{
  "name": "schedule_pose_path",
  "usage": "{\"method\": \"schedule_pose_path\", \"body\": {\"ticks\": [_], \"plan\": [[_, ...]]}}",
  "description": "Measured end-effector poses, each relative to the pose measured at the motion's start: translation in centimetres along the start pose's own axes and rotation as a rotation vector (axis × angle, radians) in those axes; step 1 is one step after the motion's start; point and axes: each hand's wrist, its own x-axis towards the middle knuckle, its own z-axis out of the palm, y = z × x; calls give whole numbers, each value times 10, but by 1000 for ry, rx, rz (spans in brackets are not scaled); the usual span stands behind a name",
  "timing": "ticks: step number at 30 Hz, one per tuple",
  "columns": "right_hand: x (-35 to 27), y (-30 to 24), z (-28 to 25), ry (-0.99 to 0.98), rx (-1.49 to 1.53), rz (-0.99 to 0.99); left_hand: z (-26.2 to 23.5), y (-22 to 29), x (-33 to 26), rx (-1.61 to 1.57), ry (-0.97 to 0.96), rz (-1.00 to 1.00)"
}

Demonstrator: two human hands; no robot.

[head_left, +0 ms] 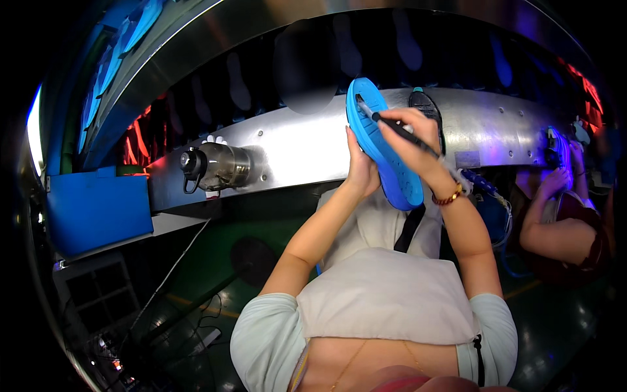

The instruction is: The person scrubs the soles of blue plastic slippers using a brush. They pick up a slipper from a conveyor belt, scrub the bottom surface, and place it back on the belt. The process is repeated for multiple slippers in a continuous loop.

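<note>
The pale apron [388, 297] lies nearest the camera, below the blue sole [381, 145], which is the thing in work. This sole stands tilted between the two hands, its far end over the metal bench [304, 140] and its near end over the lap; whether it touches the bench, I cannot tell. The left hand [361, 166] grips the left edge of the sole, with the thumb along its side; the other fingers are hidden behind it, so I cannot tell how they press. The right hand [415, 138], above the sole's right edge, pinches a black brush [400, 130] between thumb and fingers, and the tip of the brush is at the inside of the sole's far end. A bead bracelet [449, 195] is on the right wrist, to the right of the sole. Just right of the sole, partly behind the right hand, a dark sole [426, 104] lies on the bench. Well to the left of the blue sole are a bottle [225, 166] with black cap and, farther, a blue panel [101, 212]. Beyond the sole is a row of pale soles [409, 42]. Far to its right, a co-worker [565, 228] holds a violet-lit piece [560, 149].
</note>
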Motion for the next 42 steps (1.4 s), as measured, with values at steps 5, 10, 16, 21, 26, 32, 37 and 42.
{"method": "schedule_pose_path", "body": {"ticks": [5,10,16,21,26,32,37,42], "plan": [[-48,-12,-13,-306,-58,-98,-23,36,3,102,-83,62],[-32,-27,-50,-410,179,36,-6,41,-15,27,-181,-124],[0,-28,-37,-243,199,119,28,29,-34,-81,-298,-185],[0,-36,-52,-266,538,174,18,39,-33,68,-389,-111],[-4,-38,-51,-499,343,-15,39,45,-33,171,-84,82],[-7,-37,-56,-380,303,-43,33,51,-19,212,-240,230],[-13,-42,-62,-508,366,-102,37,64,-20,128,-267,286],[-22,-43,-58,-518,239,-261,34,80,-15,71,-482,395]]}}
